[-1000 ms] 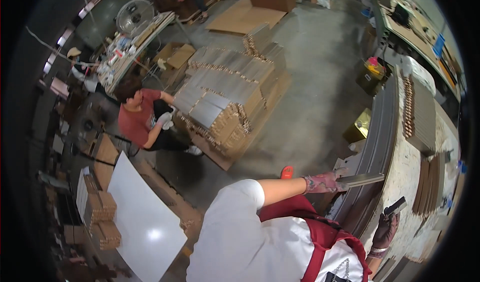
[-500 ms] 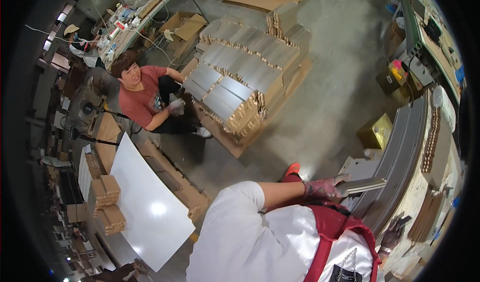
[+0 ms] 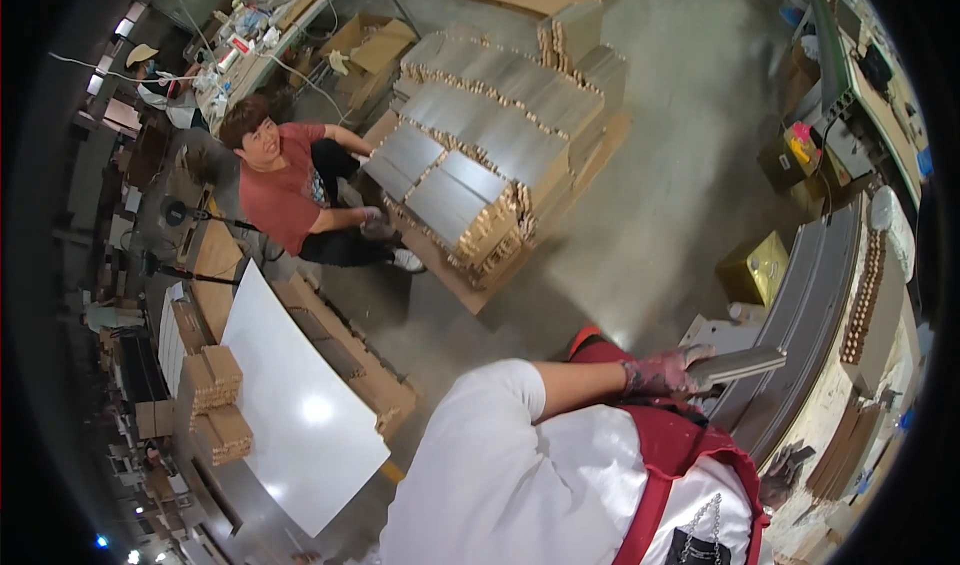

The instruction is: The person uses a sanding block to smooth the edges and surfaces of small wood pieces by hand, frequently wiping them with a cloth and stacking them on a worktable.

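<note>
My left hand [image 3: 662, 373], in a stained reddish glove, is closed round the end of a couple of thin grey boards [image 3: 742, 364], held together flat. The boards reach out over long dark grey panels [image 3: 790, 310] along the workbench. At the lower right, my right hand [image 3: 780, 477], in a dark glove, is over the bench's pale surface. Something small and dark seems pinched in its fingers, too small to name. Beside that hand lies a stack of brown strips [image 3: 843, 450].
A co-worker [image 3: 285, 180] crouches beside a pallet stack of grey boards [image 3: 480, 115]. A white sheet [image 3: 300, 405] with brown bundles [image 3: 215, 390] lies at the left. A yellow box [image 3: 752, 268] stands by the bench; more strips [image 3: 872, 310] are on it.
My left hand has shifted slightly right with the grey boards. My right hand has lowered its small dark thing a little. The co-worker's gloved hand has moved down and right toward the stack.
</note>
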A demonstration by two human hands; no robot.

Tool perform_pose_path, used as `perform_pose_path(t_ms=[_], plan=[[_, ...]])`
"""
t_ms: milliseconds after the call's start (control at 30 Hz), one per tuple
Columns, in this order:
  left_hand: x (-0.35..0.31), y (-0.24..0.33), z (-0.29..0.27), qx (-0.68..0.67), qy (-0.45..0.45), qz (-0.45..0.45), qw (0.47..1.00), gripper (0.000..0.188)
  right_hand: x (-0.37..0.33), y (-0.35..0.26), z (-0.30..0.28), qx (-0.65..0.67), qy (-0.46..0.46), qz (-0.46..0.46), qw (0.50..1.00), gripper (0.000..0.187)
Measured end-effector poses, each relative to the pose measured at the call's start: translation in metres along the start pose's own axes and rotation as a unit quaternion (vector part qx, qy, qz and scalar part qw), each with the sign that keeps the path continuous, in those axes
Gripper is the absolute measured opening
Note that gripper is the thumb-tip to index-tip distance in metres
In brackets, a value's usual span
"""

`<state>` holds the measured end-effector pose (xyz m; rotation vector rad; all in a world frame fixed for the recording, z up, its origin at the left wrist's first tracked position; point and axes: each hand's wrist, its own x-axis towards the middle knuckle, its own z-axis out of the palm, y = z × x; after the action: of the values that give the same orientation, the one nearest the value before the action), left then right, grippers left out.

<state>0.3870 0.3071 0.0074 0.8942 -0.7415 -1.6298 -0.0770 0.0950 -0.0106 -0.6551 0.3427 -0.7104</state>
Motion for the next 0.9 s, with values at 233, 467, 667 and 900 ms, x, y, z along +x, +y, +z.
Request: perform_pose_path(t_ms=[233,467,667,900], plan=[[0.036,-0.025,-0.005,0.184,0.059,0.046,0.98,0.07,-0.006,0.004,-0.01,-0.025,0.078,-0.037,0.996,0.049],[0.031,-0.015,-0.01,0.21,0.096,0.022,0.973,0.07,-0.014,0.006,-0.035,-0.058,0.295,-0.093,0.949,0.052],[0.03,-0.038,-0.029,0.241,0.075,-0.016,0.967,0.067,-0.034,0.006,-0.077,-0.058,0.25,-0.094,0.962,0.051],[0.031,-0.041,-0.026,0.252,0.049,-0.021,0.966,0.068,-0.011,0.011,-0.002,0.001,0.052,-0.057,0.997,0.052]])
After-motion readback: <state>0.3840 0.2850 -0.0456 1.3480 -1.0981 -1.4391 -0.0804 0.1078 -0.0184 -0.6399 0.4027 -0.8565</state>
